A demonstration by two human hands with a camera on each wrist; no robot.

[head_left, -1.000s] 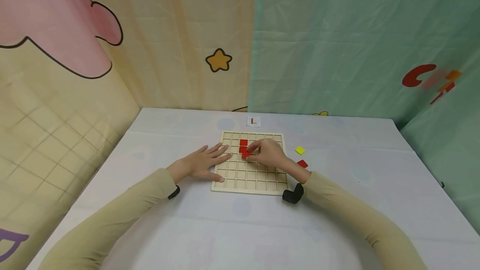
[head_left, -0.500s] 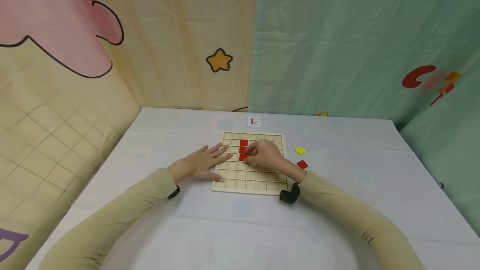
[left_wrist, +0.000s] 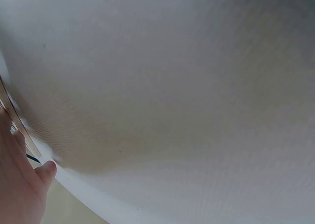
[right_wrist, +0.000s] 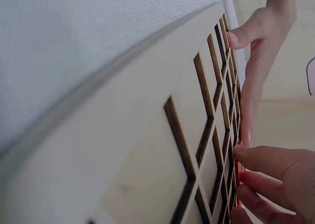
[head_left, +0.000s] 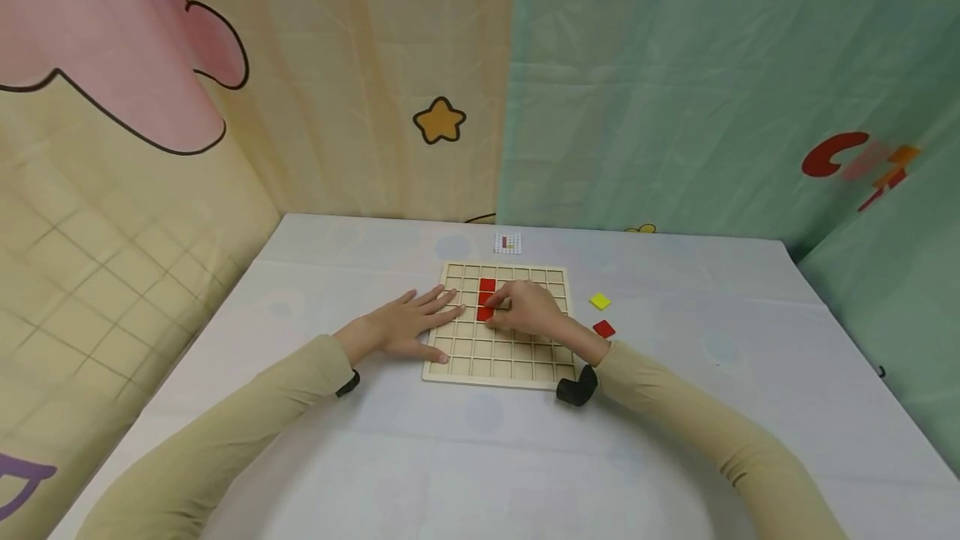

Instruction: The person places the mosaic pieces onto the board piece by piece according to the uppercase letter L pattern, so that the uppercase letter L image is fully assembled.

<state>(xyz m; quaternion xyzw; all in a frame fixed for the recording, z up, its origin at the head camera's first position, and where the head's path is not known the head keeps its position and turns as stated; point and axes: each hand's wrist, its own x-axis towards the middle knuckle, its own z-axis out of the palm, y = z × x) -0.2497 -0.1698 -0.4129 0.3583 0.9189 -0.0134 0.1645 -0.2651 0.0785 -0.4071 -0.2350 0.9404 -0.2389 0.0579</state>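
A wooden grid board [head_left: 480,368] lies on the table under both hands. Three red square tiles sit in one column of it; the top one [head_left: 487,283] shows most fully. My right hand [head_left: 532,307] pinches the lowest red tile [head_left: 483,314] in its cell, thumb at the near edge and index finger toward the far one. In the right wrist view, a thin strip of red tile [right_wrist: 239,171] shows by those fingertips. My left hand [head_left: 408,327] is spread, fingers and thumb resting on the board's left side. The left wrist view catches it at the lower left corner.
To the right of the board lie a loose yellow tile [head_left: 600,301] and a loose red tile [head_left: 603,329]. A small card with a printed grid pattern [head_left: 507,243] lies behind the board. Printed curtains [head_left: 652,90] hang behind the white-covered table [head_left: 480,473].
The lowest red tile went from tilted in the right fingers to flat in its cell below the other two. The right hand shifted slightly; the left hand stayed in place.
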